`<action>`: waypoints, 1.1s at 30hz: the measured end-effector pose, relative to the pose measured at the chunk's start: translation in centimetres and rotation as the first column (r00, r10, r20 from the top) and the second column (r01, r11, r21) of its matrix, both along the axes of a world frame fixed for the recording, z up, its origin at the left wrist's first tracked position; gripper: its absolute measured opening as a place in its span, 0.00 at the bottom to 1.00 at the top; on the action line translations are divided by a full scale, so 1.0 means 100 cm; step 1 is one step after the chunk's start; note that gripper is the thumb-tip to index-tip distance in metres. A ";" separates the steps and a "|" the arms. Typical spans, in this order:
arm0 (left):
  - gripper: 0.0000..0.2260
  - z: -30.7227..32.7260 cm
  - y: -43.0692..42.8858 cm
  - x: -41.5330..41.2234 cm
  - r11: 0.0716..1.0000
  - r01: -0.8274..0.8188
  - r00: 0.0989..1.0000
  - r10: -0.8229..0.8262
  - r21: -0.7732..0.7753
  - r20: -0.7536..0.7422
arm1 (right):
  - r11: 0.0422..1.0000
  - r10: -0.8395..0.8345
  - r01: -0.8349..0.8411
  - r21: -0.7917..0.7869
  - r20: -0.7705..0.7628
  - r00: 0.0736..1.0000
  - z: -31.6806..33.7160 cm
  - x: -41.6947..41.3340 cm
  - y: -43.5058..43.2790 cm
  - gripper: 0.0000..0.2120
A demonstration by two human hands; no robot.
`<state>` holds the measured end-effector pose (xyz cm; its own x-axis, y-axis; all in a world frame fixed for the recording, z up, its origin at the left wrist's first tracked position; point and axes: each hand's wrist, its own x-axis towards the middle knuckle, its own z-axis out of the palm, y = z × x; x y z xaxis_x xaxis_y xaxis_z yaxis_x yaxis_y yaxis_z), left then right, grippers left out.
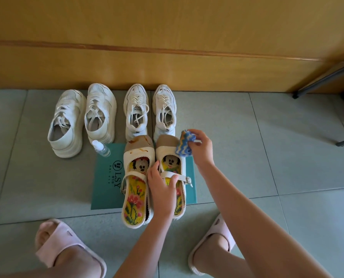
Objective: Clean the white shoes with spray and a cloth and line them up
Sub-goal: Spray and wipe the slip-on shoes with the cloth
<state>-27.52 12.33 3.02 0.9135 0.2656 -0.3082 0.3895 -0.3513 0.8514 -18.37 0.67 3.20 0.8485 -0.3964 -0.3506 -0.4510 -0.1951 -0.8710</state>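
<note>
Two cream strap shoes with bright embroidered insoles lie side by side on a teal box lid (105, 189). The left strap shoe (136, 187) has orange-brown stains on its toe. My left hand (161, 189) grips the inner edge and strap of the right strap shoe (173, 157). My right hand (199, 145) holds a blue, yellow and white cloth (184, 145) against that shoe's toe. A small clear spray bottle (101, 148) lies on the lid's far left corner. Two pairs of white sneakers, one pair (80, 119) at left and one (150, 111) at right, stand against the wall.
A wooden wall panel (167, 63) runs behind the sneakers. Dark metal furniture legs (323, 79) cross the far right. My feet in pink slippers, left (66, 247) and right (213, 239), rest on the grey tiled floor (267, 137) near the shoes.
</note>
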 end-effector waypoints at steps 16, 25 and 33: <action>0.28 -0.001 0.001 -0.001 1.000 0.017 1.000 -0.018 0.009 0.024 | 0.846 0.475 -0.480 -0.232 -0.084 0.876 -0.002 -0.043 -0.016 0.28; 0.28 0.000 0.000 -0.001 1.000 0.012 1.000 -0.012 0.008 -0.008 | 0.958 0.235 -0.224 -0.177 0.043 0.971 0.017 -0.022 0.000 0.15; 0.28 0.002 0.000 0.000 1.000 0.012 1.000 -0.012 0.019 0.000 | 0.883 0.262 -0.259 -0.390 -0.047 0.964 0.004 0.023 0.045 0.15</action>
<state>-27.56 12.37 3.19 0.9166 0.2609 -0.3029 0.3850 -0.3723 0.8445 -16.10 5.19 3.57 0.9420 -0.2643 -0.2071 -0.3311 -0.6287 -0.7036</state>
